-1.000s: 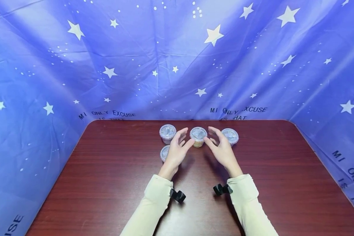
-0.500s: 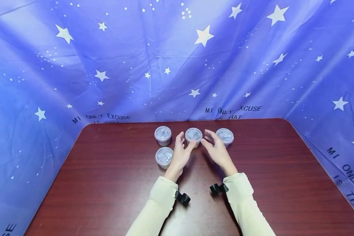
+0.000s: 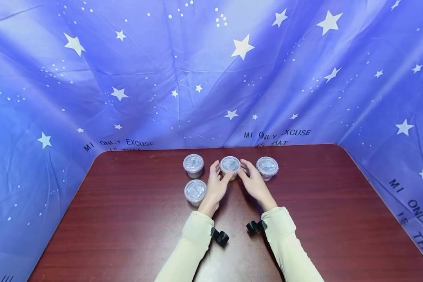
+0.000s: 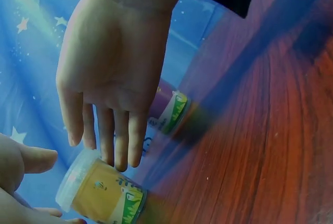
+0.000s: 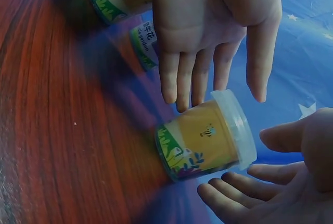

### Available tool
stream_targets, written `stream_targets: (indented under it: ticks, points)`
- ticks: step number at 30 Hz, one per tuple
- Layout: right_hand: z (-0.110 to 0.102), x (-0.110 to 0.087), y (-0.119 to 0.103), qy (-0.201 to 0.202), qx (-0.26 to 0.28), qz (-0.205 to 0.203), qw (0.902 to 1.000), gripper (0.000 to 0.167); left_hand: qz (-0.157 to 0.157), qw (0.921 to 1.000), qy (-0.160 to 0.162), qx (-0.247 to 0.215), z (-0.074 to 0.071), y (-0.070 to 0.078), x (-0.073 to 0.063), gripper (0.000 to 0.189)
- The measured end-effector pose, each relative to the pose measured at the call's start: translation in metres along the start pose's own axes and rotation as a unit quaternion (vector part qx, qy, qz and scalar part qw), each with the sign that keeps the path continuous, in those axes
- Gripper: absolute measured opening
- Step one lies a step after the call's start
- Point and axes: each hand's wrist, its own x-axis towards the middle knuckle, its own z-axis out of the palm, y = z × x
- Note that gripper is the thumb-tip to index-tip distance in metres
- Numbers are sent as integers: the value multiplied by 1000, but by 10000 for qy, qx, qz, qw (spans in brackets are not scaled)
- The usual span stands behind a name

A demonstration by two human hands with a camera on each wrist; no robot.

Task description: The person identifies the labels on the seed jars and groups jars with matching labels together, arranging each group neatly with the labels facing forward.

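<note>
A small clear-lidded tub (image 3: pixel 230 165) with yellow contents and a bee and leaf print stands upright at the back middle of the table. On its left side is my left hand (image 3: pixel 216 188), thumb in front of the tub and fingers fairly straight. From the other side my right hand (image 3: pixel 256 183) flanks it, fingers extended towards the wall of the tub. In the right wrist view the same yellow tub (image 5: pixel 208 135) sits between both hands, and neither curls round it. Whether the fingertips touch it is hard to tell.
Two similar tubs stand to the left, a rear one (image 3: pixel 193 165) and a nearer one (image 3: pixel 195 191) beside the left wrist. Another tub (image 3: pixel 267 167) is right of the right hand. The brown wooden table (image 3: pixel 127 219) meets a blue starry drape (image 3: pixel 162 78).
Both hands have drawn closer to the middle tub, the right one moving inward. The nearer left tub shows more fully. The head view has shifted slightly; the tubs appear to stay put.
</note>
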Motion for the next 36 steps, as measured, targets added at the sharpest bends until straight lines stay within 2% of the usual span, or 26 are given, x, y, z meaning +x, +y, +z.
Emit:
stream_targets:
  ticks: [1,6,8,16,24,32,36]
  points:
    - [1,0,0,-11,3,19,10000,48,1,10000,0,-47,0,4,-2,64]
    - [5,-1,1,-27,45,89,9999,45,-12,9998,-56,-196,-1,0,-1,60]
    - [5,-1,2,-6,29,98,9999,44,27,9998,-66,-185,0,-6,1,60]
    - [3,-4,-1,40,40,94,9999,43,147,9996,206,-135,4,-6,0,53]
    - [-1,-12,-16,251,-75,2,9997,43,321,9992,145,-199,6,3,-3,52]
    - [-5,-21,-33,261,225,-213,9992,44,441,9984,-5,-366,0,20,-10,53]
    - [-6,-27,-42,268,315,-405,9983,44,613,9974,-64,-382,-4,29,-16,52]
